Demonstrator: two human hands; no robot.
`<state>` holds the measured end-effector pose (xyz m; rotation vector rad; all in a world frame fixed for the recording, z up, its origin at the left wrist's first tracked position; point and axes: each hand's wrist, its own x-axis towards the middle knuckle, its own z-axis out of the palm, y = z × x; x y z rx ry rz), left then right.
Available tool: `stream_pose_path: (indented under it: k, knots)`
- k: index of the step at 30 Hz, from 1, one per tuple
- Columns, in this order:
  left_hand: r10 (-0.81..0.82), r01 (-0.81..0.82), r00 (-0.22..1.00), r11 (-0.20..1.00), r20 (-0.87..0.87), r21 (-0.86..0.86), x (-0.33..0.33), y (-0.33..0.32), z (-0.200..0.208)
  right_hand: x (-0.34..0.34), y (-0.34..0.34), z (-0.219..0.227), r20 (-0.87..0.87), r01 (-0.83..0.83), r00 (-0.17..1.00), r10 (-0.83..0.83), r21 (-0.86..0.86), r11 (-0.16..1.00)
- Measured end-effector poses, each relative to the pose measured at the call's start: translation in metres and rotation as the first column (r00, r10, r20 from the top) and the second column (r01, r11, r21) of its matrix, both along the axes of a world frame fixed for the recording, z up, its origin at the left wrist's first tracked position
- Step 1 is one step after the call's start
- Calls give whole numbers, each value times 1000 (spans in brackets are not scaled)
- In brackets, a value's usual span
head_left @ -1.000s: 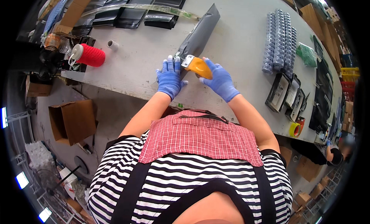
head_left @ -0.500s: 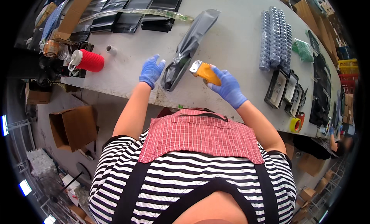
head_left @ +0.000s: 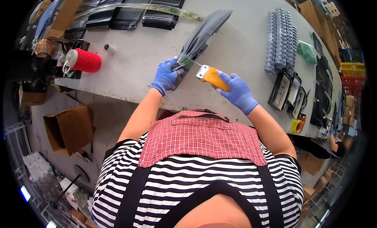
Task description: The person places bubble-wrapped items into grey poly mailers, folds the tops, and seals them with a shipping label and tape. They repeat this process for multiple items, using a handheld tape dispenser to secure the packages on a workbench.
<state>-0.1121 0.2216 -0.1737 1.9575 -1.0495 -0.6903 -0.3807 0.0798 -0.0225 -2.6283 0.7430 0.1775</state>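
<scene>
Tabletop beneath grey bag

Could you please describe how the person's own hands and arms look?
The left hand and right hand wear matching blue fabric gloves ending around the wrists. Both forearms are bare, below short black-and-white striped fabric sleeves edged with black bands.

Your blue-gloved left grip hides part of the near end of the long grey plastic package, whose inside you cannot see. Your blue-gloved right grip covers the rear of the yellow, metal-nosed hand tool. The upper edge crops your glossy black plastic sheets; the far-right co-worker is blurred.
</scene>
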Motion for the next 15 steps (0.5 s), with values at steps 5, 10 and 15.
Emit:
stream_pose_path:
  k: [5,10,15]
  knots:
    - [5,-7,997,1000,-78,-28,5,-2,9,101,-12,20,-311,-147,941,137,-9,989]
    - [16,-20,992,999,-123,-34,10,-5,13,170,-38,37,-629,-291,718,296,115,950]
    - [-139,156,961,986,-238,56,56,2,14,101,-80,23,-574,-22,781,248,371,928]
